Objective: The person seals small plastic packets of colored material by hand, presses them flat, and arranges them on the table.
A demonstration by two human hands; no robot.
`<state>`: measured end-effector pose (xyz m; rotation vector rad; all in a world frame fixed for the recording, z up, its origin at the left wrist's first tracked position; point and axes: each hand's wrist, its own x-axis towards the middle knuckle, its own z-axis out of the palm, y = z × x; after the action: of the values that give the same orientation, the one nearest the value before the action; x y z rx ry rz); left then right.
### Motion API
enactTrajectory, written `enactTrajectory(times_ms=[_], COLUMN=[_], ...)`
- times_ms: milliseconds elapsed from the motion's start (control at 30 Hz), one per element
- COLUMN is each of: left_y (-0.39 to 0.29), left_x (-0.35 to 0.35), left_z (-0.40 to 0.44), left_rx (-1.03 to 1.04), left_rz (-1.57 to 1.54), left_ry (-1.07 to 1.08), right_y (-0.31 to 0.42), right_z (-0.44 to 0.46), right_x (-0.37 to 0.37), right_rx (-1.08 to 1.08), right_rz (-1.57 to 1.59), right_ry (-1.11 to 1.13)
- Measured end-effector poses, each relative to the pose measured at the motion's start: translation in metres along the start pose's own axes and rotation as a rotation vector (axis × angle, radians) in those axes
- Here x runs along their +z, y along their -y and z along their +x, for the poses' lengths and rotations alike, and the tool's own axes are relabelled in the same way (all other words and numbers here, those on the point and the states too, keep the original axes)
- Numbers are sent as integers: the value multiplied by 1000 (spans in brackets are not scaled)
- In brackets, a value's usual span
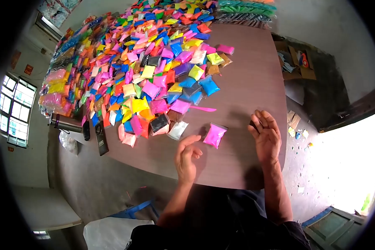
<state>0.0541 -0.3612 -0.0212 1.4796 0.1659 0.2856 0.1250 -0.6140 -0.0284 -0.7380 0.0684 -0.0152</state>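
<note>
The pink packet [215,135] lies near the table's [250,75] front edge, away from the heap [152,71], maybe for easy reach. The half-open left hand [187,160] is empty; I can't tell if the curled right hand [266,137] holds something.

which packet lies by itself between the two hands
The pink packet beside the left hand; bare tabletop surrounds it, while the other packets crowd together.

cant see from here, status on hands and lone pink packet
Left hand beside lone pink packet, not gripping. Right hand apart, loosely curled. Packet pile beyond, not between.
</note>
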Motion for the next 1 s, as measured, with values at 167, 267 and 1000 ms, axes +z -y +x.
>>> enactTrajectory(times_ms=[167,267,1000], left_y=[-2,-2,3], left_x=[2,3,0], left_z=[0,0,1], left_rx=[6,12,14], left_rz=[-19,-42,-120], left_ry=[-11,-22,-58], right_y=[2,1,-1], right_z=[-1,0,0], right_x=[2,2,-1], right_rx=[7,7,-7], right_rz=[-5,0,-3], right_ry=[-9,-10,4])
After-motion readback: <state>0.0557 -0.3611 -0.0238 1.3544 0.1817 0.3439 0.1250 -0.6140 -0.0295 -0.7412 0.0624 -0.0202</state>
